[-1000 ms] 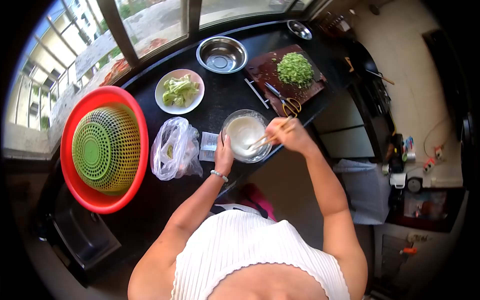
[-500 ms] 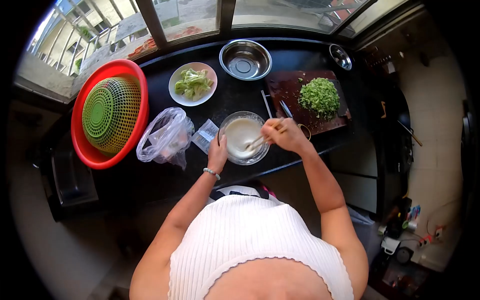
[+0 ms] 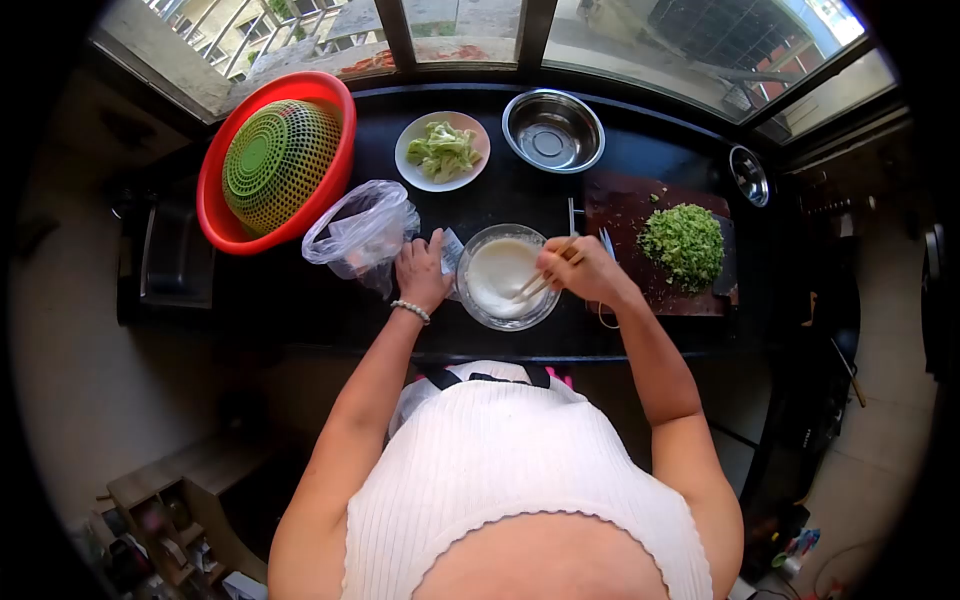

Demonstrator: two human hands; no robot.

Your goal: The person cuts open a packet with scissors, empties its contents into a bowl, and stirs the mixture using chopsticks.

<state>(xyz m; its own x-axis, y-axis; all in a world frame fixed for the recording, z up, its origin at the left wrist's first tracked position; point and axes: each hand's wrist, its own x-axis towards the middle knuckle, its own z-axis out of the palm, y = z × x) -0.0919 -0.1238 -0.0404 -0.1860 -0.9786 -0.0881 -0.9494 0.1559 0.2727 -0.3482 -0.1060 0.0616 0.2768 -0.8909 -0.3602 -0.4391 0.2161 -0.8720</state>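
Note:
My right hand (image 3: 590,270) is closed around a pair of chopsticks (image 3: 533,286). Their tips dip into a smooth white batter (image 3: 498,270) inside a clear glass bowl (image 3: 508,326). To the left of the bowl, my left hand (image 3: 422,275) lies with its fingers stretched forward, apart from the glass. It is between a small printed packet (image 3: 451,252) and a clear plastic bag (image 3: 352,232) with something pinkish inside; whether the fingertips press on either is hard to see.
A red basin (image 3: 210,205) holds an upturned green colander (image 3: 262,155). Behind the glass bowl stand a white plate (image 3: 408,172) of pale green leaves and a steel bowl (image 3: 553,135). Chopped greens (image 3: 682,245) and a knife lie on the cutting board (image 3: 620,205); a smaller metal bowl (image 3: 748,177) is beyond.
My left hand has let go of the glass bowl's rim and moved left to the packet and bag. My right hand still has the chopsticks in the batter. The whole view has shifted.

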